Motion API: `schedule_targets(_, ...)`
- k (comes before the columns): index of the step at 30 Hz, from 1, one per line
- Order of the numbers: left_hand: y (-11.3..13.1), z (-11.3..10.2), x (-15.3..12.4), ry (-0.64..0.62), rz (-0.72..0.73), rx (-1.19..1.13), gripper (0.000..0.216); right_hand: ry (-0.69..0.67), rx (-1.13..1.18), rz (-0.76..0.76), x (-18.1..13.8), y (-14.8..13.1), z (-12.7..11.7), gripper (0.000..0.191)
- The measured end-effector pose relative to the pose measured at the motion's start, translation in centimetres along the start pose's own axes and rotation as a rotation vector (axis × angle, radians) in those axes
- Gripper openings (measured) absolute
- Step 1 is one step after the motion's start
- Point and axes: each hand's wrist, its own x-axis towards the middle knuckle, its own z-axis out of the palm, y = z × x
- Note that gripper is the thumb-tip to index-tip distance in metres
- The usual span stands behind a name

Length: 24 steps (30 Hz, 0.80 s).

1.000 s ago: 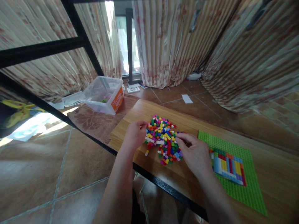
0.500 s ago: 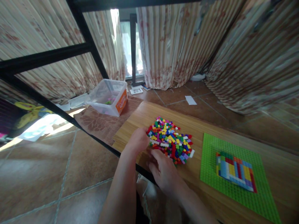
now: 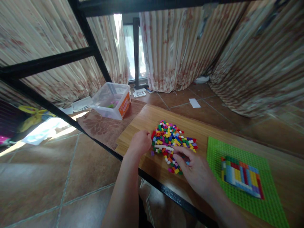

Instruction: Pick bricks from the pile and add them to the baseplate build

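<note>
A pile of small coloured bricks (image 3: 172, 138) lies on a low wooden table (image 3: 147, 118). My left hand (image 3: 140, 143) rests at the pile's left edge, fingers curled against the bricks. My right hand (image 3: 196, 169) lies flat over the pile's near right part, fingers spread on the bricks; I cannot see whether it holds one. To the right a green baseplate (image 3: 215, 148) carries a flat patch of joined bricks (image 3: 241, 176) in blue, yellow, red and white.
The table has a black front edge (image 3: 166, 191). On the tiled floor to the left stands a clear plastic box (image 3: 111, 100) with an orange label, on a brown mat (image 3: 102, 125). Striped curtains (image 3: 171, 44) and a black metal frame (image 3: 54, 58) surround the place.
My right hand has moved from the pile's near left corner to its near right part, spreading some bricks toward the table's front edge. The left hand has stayed at the pile's left side.
</note>
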Motion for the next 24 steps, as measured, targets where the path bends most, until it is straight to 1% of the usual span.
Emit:
schedule_targets(2,0.5,0.0,0.6,0.104,-0.002,0.052,0.027,0.017,0.023,-0.011,-0.1,0.1,-0.4,0.028)
schedule_targets(4,1.2,0.4,1.5,0.181,0.088,0.086,0.033,0.038,0.053,-0.027,-0.1,0.1,-0.6,0.027)
schedule_targets(6,1.9,1.2,2.6,0.182,0.235,0.112,0.041,0.050,0.076,-0.040,-0.2,0.1,-0.9,0.027)
schedule_targets(8,2.5,2.3,3.4,0.140,0.320,0.130,0.044,0.041,0.088,-0.051,-0.2,0.1,-1.1,0.025)
schedule_targets(11,2.9,3.5,4.1,0.130,0.304,0.138,0.045,0.028,0.085,-0.056,-0.3,0.4,-1.6,0.025)
schedule_targets(13,3.0,3.8,4.2,0.144,0.281,0.121,0.045,0.039,0.081,-0.044,-0.3,0.7,-2.0,0.027)
schedule_targets(17,3.0,3.3,3.6,0.154,0.260,0.025,0.045,0.064,0.077,-0.027,-0.4,1.1,-2.9,0.029)
schedule_targets(20,3.0,2.5,2.5,0.149,0.275,-0.076,0.044,0.086,0.079,-0.031,-0.4,1.2,-3.5,0.028)
schedule_targets(22,3.1,2.0,1.5,0.120,0.315,-0.219,0.041,0.101,0.096,-0.032,-0.5,1.3,-3.7,0.027)
schedule_targets(24,3.4,1.7,0.3,0.050,0.351,-0.416,0.040,0.117,0.112,-0.038,-0.7,1.4,-3.8,0.025)
